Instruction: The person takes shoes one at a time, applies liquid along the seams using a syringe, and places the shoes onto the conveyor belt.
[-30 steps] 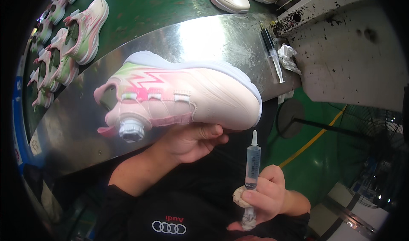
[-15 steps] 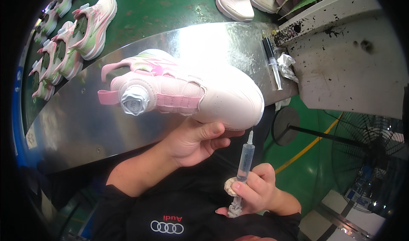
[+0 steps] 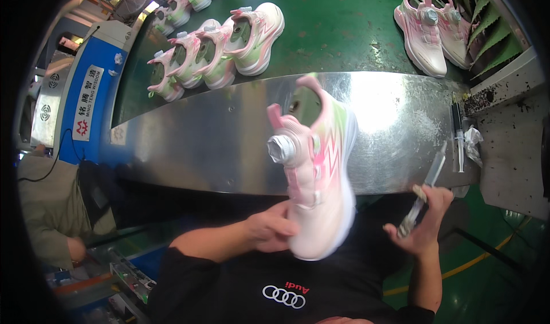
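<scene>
My left hand (image 3: 270,228) grips a pink, white and green sneaker (image 3: 314,181) by its toe end, over the near edge of the metal table. The shoe stands nearly on end, heel away from me, its white lacing dial (image 3: 281,148) facing left; its edges are smeared by motion. In my right hand (image 3: 425,218), off to the right and apart from the shoe, is a clear syringe (image 3: 435,169) with its tip pointing up and away. Pale wrapping covers parts of the syringe near my fingers.
Several matching sneakers (image 3: 252,40) line the green surface (image 3: 332,29) at far left. Another pair (image 3: 421,37) stands far right beside spiky green leaves (image 3: 498,43). A dark syringe (image 3: 458,126) and crumpled white paper (image 3: 473,142) lie at the metal table's (image 3: 189,135) right end. A person's sleeve (image 3: 51,209) shows at left.
The sneaker has swung from lying sideways to toe-toward-me, away from the syringe tip. My right hand has moved right and up with the syringe. The whole view has shifted.
</scene>
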`<state>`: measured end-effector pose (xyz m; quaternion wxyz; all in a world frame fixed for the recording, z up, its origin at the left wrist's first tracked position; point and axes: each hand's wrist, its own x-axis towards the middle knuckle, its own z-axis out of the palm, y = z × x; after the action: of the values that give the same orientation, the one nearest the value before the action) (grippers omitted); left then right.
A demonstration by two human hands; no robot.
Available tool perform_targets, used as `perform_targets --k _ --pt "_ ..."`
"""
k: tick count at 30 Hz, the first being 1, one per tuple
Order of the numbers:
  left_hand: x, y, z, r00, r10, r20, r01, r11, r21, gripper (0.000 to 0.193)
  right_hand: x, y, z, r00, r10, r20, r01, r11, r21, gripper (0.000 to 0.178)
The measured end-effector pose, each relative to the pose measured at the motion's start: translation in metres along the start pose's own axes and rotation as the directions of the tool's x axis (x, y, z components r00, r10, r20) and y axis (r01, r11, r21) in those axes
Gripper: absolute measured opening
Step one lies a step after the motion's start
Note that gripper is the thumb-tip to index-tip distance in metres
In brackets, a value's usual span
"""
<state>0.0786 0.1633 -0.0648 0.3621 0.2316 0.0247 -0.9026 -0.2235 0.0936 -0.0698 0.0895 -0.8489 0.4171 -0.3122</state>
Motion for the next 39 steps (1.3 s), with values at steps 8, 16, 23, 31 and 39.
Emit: perform_targets --k 8,16,23,31,39 --pt "0.052 0.065 0.019 0.949 0.31 0.048 -0.29 0.807 0.515 0.083 0.035 0.029 0.035 0.995 0.036 -0.098 -0.037 0.999 -0.007 0.079" --pt "0.163 0.137 0.053 0.901 0.42 0.109 -0.416 0.764 0.492 0.035 0.036 0.025 0.041 0.988 0.122 -0.09 -0.12 0.992 0.031 0.081" --pt "0.049 0.176 -0.013 0.398 0.877 0.271 -0.616 0.036 0.787 0.046 0.039 0.031 0.033 0.991 0.11 -0.078 -0.109 0.994 0.015 0.079" --pt "0.068 0.225 -0.035 0.453 0.851 0.265 -0.304 -0.131 0.943 0.069 0.035 0.033 0.034 0.985 0.097 -0.146 -0.097 0.995 0.005 0.077" --pt "0.078 0.255 0.001 0.4 0.9 0.173 -0.275 -0.063 0.959 0.068 0.037 0.027 0.035 0.984 0.093 -0.149 -0.097 0.995 -0.018 0.077"
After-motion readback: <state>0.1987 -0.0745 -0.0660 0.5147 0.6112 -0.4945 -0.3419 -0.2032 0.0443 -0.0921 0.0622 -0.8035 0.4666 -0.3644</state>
